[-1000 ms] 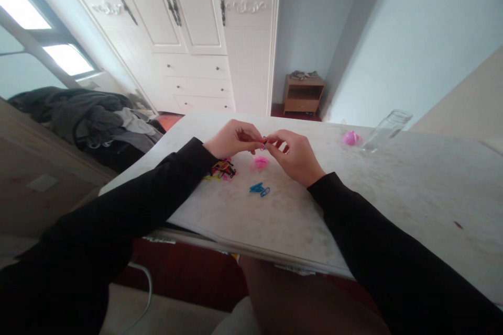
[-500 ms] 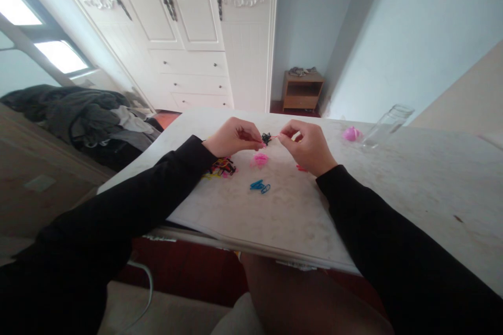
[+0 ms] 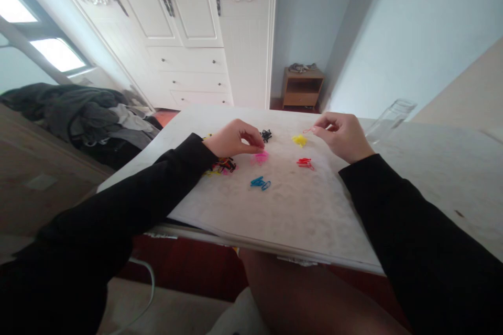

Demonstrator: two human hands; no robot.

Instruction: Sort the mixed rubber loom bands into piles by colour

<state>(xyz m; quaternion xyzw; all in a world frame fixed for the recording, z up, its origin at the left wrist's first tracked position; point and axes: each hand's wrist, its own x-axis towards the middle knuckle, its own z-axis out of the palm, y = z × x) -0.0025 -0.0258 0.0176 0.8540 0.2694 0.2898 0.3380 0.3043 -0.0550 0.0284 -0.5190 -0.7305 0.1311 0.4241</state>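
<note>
My left hand (image 3: 239, 138) is closed in a pinch just above the small pile of pink rubber bands (image 3: 260, 157), with a bit of pink at its fingertips. Farther right, my right hand (image 3: 341, 135) pinches a thin red rubber band (image 3: 307, 130), raised above the table near the yellow rubber bands (image 3: 299, 140). Black rubber bands (image 3: 266, 135) lie just beyond my left fingertips. Red rubber bands (image 3: 305, 163) and blue rubber bands (image 3: 260, 183) form separate piles nearer me. A mixed heap of rubber bands (image 3: 223, 166) is partly hidden by my left hand and sleeve.
The white table (image 3: 275, 220) carries a clear glass jar (image 3: 393, 118), tilted in view, behind my right hand. Clothes (image 3: 86, 115) are heaped at the left. A white wardrobe (image 3: 247, 52) and a small wooden cabinet (image 3: 302, 89) stand beyond the table.
My right hand has moved right, away from my left, carrying the red rubber band and uncovering the yellow and red piles. It now hides the pink object by the jar. My left hand has lowered slightly.
</note>
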